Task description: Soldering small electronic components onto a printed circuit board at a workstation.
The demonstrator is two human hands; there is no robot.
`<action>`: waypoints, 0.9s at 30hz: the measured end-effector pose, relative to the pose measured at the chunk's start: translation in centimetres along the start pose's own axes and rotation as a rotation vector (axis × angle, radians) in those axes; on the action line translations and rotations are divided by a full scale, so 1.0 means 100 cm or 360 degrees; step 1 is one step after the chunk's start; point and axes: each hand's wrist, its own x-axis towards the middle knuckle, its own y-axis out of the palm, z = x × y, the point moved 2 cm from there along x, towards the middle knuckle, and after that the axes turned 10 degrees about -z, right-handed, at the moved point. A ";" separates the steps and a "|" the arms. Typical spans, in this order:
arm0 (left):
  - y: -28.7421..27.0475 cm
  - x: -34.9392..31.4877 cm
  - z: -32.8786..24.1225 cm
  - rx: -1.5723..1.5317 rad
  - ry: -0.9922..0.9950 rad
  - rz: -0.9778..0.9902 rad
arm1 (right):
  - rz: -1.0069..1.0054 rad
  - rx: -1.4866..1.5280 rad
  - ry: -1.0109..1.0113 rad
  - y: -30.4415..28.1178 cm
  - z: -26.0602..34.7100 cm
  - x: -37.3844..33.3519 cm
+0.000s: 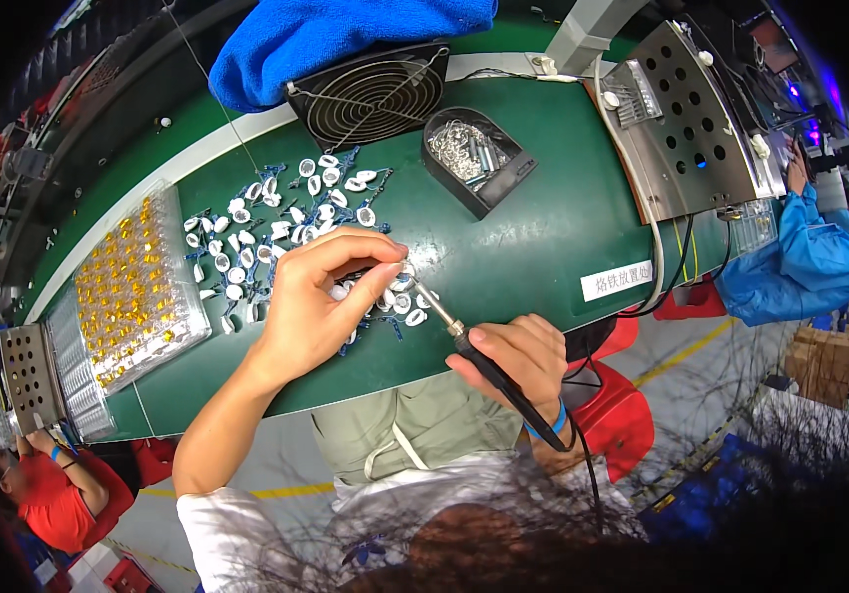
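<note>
My right hand (523, 361) is closed round the black handle of a soldering iron (488, 366). Its metal tip points up and left, to the fingertips of my left hand (325, 292). Thumb and forefinger of the left hand are pinched on a small white round part (403, 281), mostly hidden by the fingers. Behind and left of that hand, many small white round parts with blue pieces attached (237, 259) lie scattered on the green worktop (513, 252).
A black bin (479, 163) of small metal pieces stands beyond my hands, beside a black fan (375, 99) under a blue towel (335, 40). Clear trays with yellow parts (133, 287) are at left. A perforated metal box (686, 119) stands at right. Co-workers (790, 257) sit on both sides.
</note>
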 end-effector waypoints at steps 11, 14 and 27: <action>0.002 0.001 0.002 0.0018 0.0051 -0.0047 | 0.0019 -0.0034 -0.0005 0.000 0.002 0.000; 0.001 0.001 0.003 0.0015 0.0069 -0.0078 | 0.0033 -0.0041 -0.0009 0.000 0.002 0.001; 0.002 0.000 0.002 -0.0056 0.0043 -0.0055 | -0.0115 0.0075 0.0003 -0.005 -0.001 -0.001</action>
